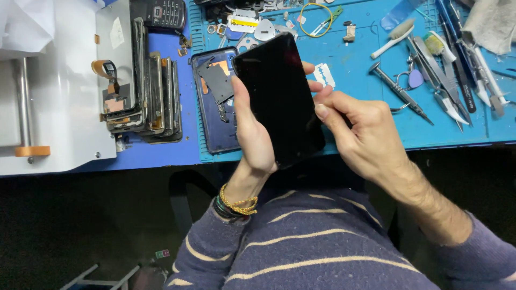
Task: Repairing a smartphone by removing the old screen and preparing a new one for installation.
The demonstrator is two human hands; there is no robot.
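Hands [301, 126] around black phone [278, 99].

Glossy black glass phone screen [279, 96]; matt blue rubbery mat [365, 91]; metal tweezers [449, 102]

Purple-grey knit sweater with thin cream stripes, sleeves pushed up, left hand [252, 137] wrist with gold chain and dark bands, right hand [360, 134] bare
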